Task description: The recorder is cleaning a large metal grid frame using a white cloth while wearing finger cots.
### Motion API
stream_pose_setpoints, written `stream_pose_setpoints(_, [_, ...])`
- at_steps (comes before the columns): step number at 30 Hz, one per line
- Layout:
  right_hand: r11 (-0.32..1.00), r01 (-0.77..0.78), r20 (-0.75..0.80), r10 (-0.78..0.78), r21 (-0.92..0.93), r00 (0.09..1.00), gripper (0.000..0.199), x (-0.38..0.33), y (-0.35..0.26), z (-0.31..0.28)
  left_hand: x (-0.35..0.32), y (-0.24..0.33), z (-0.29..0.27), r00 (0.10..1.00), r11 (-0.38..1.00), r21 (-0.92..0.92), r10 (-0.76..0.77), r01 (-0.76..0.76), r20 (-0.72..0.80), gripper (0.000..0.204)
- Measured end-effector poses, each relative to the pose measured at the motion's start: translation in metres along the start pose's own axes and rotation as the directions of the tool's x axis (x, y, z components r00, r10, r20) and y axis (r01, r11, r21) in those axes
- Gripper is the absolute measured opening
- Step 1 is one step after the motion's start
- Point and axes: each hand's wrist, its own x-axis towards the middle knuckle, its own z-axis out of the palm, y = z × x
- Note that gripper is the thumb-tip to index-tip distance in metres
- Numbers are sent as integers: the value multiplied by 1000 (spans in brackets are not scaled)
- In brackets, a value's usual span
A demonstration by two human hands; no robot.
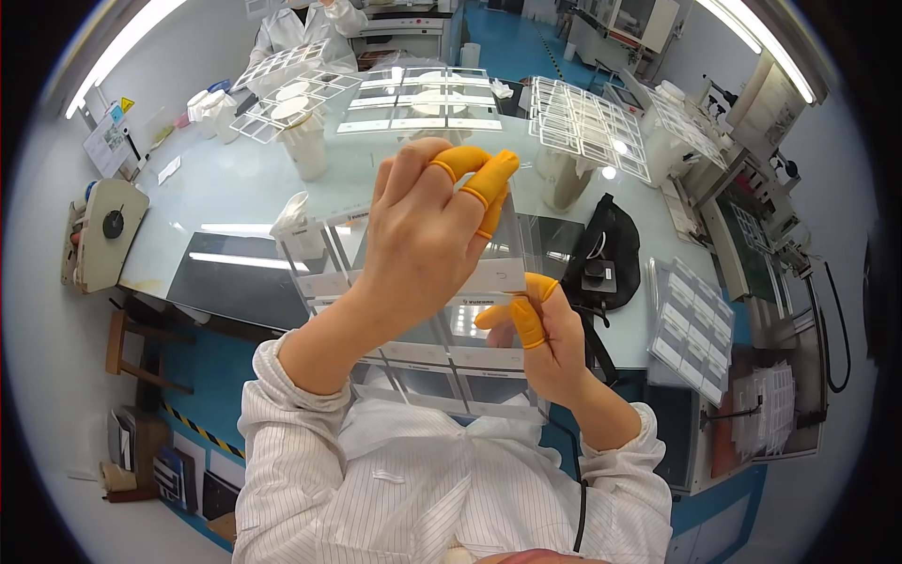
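A clear sheet [484, 357] divided into rectangular windows with white printed strips stands tilted before my chest. My left hand [418, 221] reaches across its face, with yellow-orange finger cots on several fingers. Those fingers are pinched together at the sheet's upper right corner; whether a separate thin film is between them I cannot tell. Lower down, my right hand [550, 343], also in yellow-orange finger cots, grips the sheet's right edge. My left hand and forearm hide part of the sheet.
On the glass-topped table [366, 193], white frame panels [587, 122] rest on round containers [305, 146]. A black bag [606, 258] lies right of my hands. Stacked panels [693, 329] sit at the right edge. Across the table is a person in a white coat [305, 38].
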Motion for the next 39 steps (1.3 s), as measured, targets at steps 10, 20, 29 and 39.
stream_pose_setpoints(10, [995,40,12,-39,-95,999,16,-5,1,-2,-6,10,-11,987,973,173,138,-150,79,23])
stream_pose_setpoints(20, [993,-55,12,57,-109,998,19,-4,-1,6,10,-13,-16,990,995,20,100,-102,101,19])
stream_pose_setpoints(29, [982,-86,68,99,-170,993,19,-7,-5,7,11,-24,-13,892,917,76,359,-392,274,17])
stream_pose_setpoints(39, [939,-342,-54,343,16,938,20,-10,11,4,-60,-11,6,957,977,-96,206,-190,203,21])
